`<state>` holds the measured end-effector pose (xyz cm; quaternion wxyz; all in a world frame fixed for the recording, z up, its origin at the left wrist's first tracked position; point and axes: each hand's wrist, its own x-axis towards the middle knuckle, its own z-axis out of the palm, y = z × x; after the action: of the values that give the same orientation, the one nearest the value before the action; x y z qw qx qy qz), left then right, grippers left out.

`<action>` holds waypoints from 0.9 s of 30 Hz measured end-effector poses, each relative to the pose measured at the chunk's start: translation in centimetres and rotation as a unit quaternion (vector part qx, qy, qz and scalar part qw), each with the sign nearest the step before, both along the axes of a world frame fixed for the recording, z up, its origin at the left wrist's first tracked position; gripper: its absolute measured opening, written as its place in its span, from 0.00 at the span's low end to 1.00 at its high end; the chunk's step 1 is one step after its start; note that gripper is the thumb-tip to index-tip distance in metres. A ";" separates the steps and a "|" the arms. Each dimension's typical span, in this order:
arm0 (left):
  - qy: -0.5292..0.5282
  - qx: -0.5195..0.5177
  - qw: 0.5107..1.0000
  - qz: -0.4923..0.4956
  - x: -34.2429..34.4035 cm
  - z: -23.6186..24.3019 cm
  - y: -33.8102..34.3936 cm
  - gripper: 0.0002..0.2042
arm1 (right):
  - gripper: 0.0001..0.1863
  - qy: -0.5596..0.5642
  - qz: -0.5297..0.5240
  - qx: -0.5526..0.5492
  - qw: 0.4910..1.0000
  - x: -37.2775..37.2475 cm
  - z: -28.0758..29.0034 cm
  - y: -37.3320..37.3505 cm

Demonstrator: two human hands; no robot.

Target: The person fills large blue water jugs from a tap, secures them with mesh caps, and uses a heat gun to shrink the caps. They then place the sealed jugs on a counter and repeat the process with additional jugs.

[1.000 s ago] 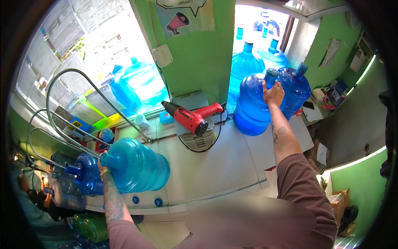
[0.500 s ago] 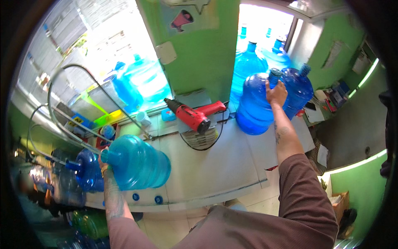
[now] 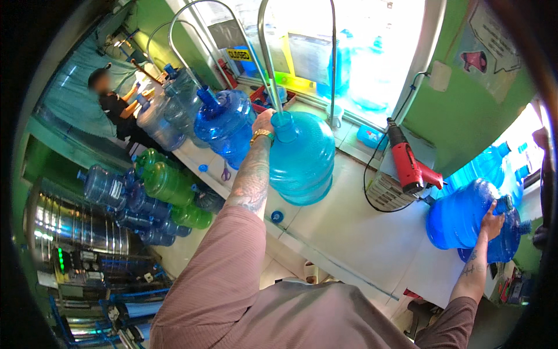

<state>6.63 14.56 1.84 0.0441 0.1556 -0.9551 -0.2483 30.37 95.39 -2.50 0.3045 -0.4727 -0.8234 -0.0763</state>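
On the tiled counter (image 3: 354,235) stands a teal water jug (image 3: 302,163), upright, with a curved metal tube (image 3: 268,64) reaching down to its mouth. My left hand (image 3: 264,121) is closed at the jug's neck, its fingers partly hidden. Off to the right, my right hand (image 3: 492,221) is wrapped round the capped neck of a full-looking blue water jug (image 3: 459,215). A darker blue jug (image 3: 500,247) stands behind that one. Left of my left hand is another blue jug (image 3: 226,125) under a tube.
A red heat gun (image 3: 406,163) with a black cord rests between the jugs. Loose blue caps (image 3: 277,216) and purple scissors (image 3: 226,171) lie by the counter edge. Green jugs (image 3: 165,183) are stacked lower left. Another person (image 3: 119,107) works at the far left.
My view has swung left, bringing the other person and stacked jugs into sight. My left hand stays at the teal jug's neck; my right stays on the blue jug.
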 end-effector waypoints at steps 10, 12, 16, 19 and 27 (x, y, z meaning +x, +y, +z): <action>0.013 0.006 1.000 -0.019 -1.1 -1.8 -1.0 0.22 | 0.51 0.003 0.009 -0.013 1.000 0.0 0.7 -0.5; 0.021 0.002 1.000 -0.021 -1.0 -1.8 -0.9 0.22 | 0.51 0.000 0.009 -0.024 1.000 0.1 0.6 -0.7; 0.018 -0.006 1.000 -0.017 -0.8 -1.4 -0.7 0.21 | 0.51 0.059 0.032 -0.018 0.998 0.2 0.5 -1.1; 0.016 -0.004 1.000 -0.020 -0.6 -1.1 -0.6 0.21 | 0.52 0.062 0.037 -0.029 0.997 0.0 0.4 -1.0; 0.144 0.024 0.986 -0.083 -0.4 -2.9 -2.0 0.23 | 0.53 0.002 -0.003 -0.022 1.000 -0.1 0.6 -0.5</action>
<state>6.20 12.59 -1.03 0.1567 0.0395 -0.9421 -0.2938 30.31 94.89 -1.89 0.2952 -0.4815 -0.8231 -0.0583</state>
